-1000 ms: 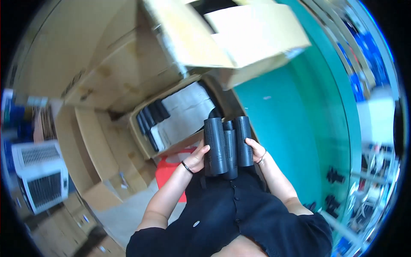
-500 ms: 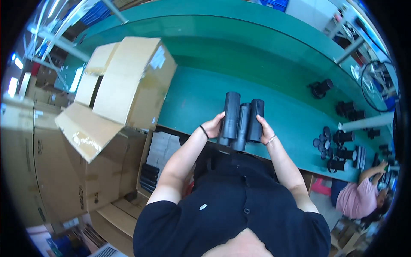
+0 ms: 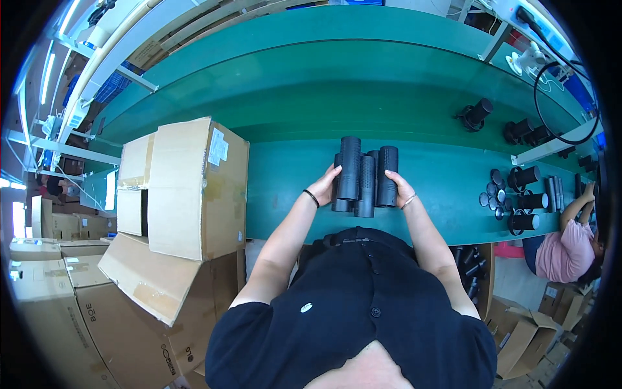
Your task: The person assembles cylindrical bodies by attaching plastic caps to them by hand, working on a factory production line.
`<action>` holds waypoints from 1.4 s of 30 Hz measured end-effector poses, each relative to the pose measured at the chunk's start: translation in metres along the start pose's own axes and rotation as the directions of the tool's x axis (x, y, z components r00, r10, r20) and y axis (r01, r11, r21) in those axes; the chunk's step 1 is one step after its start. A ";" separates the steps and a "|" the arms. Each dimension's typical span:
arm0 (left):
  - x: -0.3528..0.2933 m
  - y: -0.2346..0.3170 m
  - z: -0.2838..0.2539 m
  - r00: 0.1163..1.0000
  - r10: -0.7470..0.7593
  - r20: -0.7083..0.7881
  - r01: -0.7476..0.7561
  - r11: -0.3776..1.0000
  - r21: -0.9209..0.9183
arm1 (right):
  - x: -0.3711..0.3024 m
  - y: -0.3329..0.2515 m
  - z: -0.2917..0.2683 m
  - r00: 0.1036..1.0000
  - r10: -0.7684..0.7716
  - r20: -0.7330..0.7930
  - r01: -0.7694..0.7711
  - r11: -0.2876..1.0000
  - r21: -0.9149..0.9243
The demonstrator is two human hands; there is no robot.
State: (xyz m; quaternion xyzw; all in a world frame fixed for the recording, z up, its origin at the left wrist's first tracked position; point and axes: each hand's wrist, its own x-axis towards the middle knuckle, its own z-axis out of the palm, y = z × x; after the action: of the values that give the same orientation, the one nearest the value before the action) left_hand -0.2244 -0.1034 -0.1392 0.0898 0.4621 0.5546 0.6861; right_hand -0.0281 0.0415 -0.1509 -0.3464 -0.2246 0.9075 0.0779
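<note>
Several black cylindrical tubes are bunched together between my two hands, over the near part of the green bench. My left hand is closed against the left side of the bunch, its thumb near the tall front tube. Against the outer right tube presses my right hand, thumb toward me. A shorter-looking tube sits between them, lower in the bunch. Most of my fingers are hidden behind the tubes. Whether the tubes touch the bench top, I cannot tell.
A large open cardboard box stands left on the bench. At the right are black cylinders with round bases, small round caps and upright tubes. Below the bench, a box of black parts. A person in pink works far right.
My view has turned, so the cardboard box appears lower and the box of parts at right shows. The held tubes have come farther over the bench, their lower ends more level.
</note>
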 end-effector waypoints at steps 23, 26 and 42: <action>-0.040 -0.006 -0.095 0.574 0.613 -0.543 0.208 0.532 0.820 | -0.003 -0.006 -0.036 0.833 -0.535 -0.141 0.141 0.451 -0.881; -0.046 -0.003 -0.091 0.525 0.616 -0.587 0.321 0.496 0.807 | -0.010 0.000 -0.025 0.812 -0.579 -0.069 0.145 0.314 -0.938; 0.001 0.001 -0.030 0.669 0.604 -0.434 0.266 0.351 0.898 | -0.016 0.010 -0.004 0.679 -0.734 -0.027 0.039 0.073 -0.997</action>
State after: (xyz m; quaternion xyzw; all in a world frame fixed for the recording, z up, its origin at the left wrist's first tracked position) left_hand -0.2467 -0.1142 -0.1558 0.2853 0.9006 0.2588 0.2015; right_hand -0.0130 0.0290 -0.1487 -0.4733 -0.7899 0.3552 0.1610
